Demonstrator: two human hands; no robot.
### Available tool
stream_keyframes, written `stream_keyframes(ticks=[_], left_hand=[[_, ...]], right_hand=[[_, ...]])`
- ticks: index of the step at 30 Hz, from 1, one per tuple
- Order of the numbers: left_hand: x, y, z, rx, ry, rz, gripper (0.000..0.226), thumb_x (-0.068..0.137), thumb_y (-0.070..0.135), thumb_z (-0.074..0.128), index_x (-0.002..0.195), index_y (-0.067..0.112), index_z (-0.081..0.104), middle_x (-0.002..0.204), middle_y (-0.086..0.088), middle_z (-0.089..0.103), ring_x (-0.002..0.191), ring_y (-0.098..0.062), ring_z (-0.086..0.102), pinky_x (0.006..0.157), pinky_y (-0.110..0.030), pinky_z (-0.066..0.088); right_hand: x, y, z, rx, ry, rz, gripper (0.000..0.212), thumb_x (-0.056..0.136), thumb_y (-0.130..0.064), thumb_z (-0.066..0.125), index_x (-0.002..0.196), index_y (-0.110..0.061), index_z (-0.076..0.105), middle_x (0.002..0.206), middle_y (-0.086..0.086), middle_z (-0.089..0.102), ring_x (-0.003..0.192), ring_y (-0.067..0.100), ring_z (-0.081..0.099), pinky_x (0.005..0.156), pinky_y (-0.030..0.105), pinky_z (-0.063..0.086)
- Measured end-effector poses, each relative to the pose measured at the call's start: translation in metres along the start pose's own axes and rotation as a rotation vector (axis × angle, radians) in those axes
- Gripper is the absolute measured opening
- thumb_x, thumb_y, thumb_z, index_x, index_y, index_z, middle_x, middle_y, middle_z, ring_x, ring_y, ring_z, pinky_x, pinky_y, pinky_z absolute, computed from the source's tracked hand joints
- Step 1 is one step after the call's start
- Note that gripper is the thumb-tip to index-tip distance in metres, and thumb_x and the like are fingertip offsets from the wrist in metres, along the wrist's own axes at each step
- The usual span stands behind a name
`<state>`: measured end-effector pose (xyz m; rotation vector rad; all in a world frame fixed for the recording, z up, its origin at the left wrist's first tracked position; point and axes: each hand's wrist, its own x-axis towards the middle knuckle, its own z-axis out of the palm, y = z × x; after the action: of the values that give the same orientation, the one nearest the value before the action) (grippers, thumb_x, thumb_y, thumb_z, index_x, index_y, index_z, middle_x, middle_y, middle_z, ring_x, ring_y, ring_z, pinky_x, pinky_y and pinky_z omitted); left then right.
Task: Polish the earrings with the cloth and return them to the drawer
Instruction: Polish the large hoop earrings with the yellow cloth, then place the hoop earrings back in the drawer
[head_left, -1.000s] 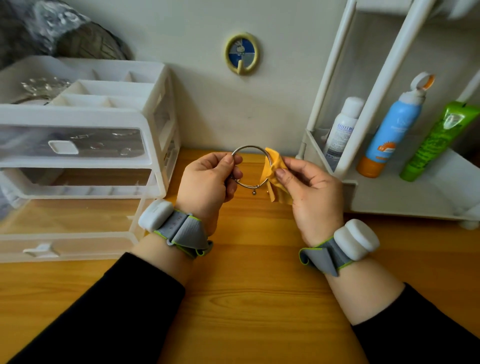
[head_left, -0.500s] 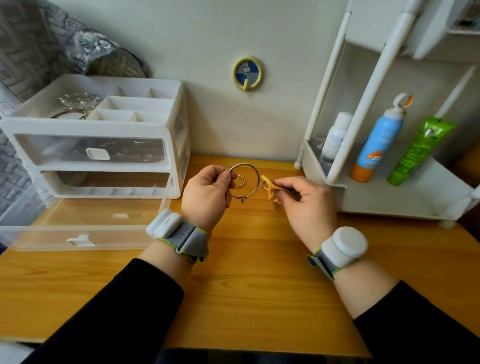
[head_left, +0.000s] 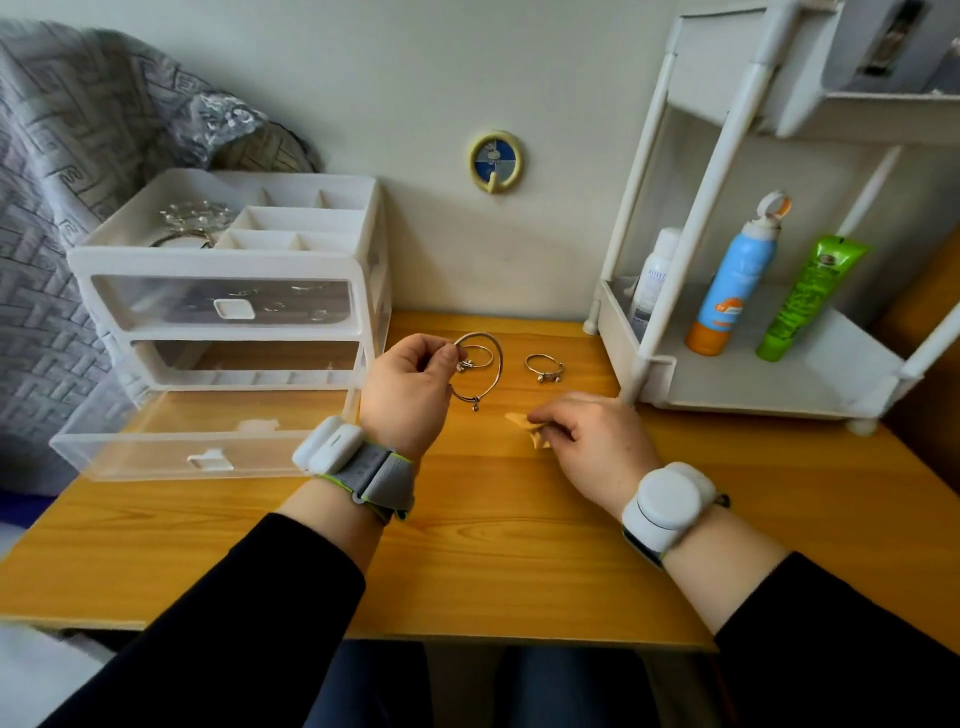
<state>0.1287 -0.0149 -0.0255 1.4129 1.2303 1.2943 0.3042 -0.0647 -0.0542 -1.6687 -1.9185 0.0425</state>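
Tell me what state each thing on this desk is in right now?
Large hoop earring, pinched by left hand.
Small earring, lying loose on desk.
Yellow cloth, pinched in right hand.
Bottom drawer, pulled out, open.
Top drawer, shut.

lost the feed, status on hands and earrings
Left hand pinching large hoop earring. Right hand pinching yellow cloth. Small hoop earring loose on table. Bottom drawer open.

hoop earring (head_left: 500, 364): shiny metal | cloth (head_left: 522, 422): matt fabric | drawer (head_left: 145, 457): clr plastic | table (head_left: 493, 561): smooth wood
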Motion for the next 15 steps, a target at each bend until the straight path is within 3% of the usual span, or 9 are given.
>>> stream_keyframes(ticks=[5, 10, 15], left_hand=[[-0.006, 0.007, -0.008, 0.038, 0.006, 0.012, 0.016, 0.094, 0.019, 0.053, 0.088, 0.016, 0.067, 0.065, 0.009, 0.057, 0.053, -0.011, 0.047, 0.052, -0.024, 0.037], [-0.006, 0.016, -0.015, 0.041, -0.013, 0.034, 0.019, 0.094, 0.017, 0.053, 0.08, 0.021, 0.064, 0.065, 0.005, 0.057, 0.052, -0.012, 0.047, 0.049, -0.024, 0.038], [0.002, 0.023, -0.019, 0.042, -0.01, 0.035, 0.018, 0.094, 0.017, 0.054, 0.081, 0.02, 0.066, 0.065, 0.004, 0.057, 0.051, -0.012, 0.047, 0.047, -0.023, 0.037]], right_hand=[[-0.005, -0.008, -0.003, -0.028, -0.115, 0.092, 0.023, 0.088, -0.02, 0.061, 0.109, -0.023, 0.071, 0.108, -0.002, 0.069, 0.101, 0.019, 0.06, 0.086, 0.03, 0.047], [-0.001, -0.016, -0.012, 0.009, -0.147, 0.136, 0.028, 0.086, -0.041, 0.063, 0.105, -0.023, 0.073, 0.104, -0.005, 0.069, 0.096, 0.014, 0.06, 0.085, 0.032, 0.048], [0.025, -0.013, -0.014, 0.001, -0.012, 0.179, 0.019, 0.089, -0.032, 0.06, 0.096, -0.022, 0.075, 0.099, 0.001, 0.071, 0.092, 0.022, 0.062, 0.079, 0.035, 0.049]])
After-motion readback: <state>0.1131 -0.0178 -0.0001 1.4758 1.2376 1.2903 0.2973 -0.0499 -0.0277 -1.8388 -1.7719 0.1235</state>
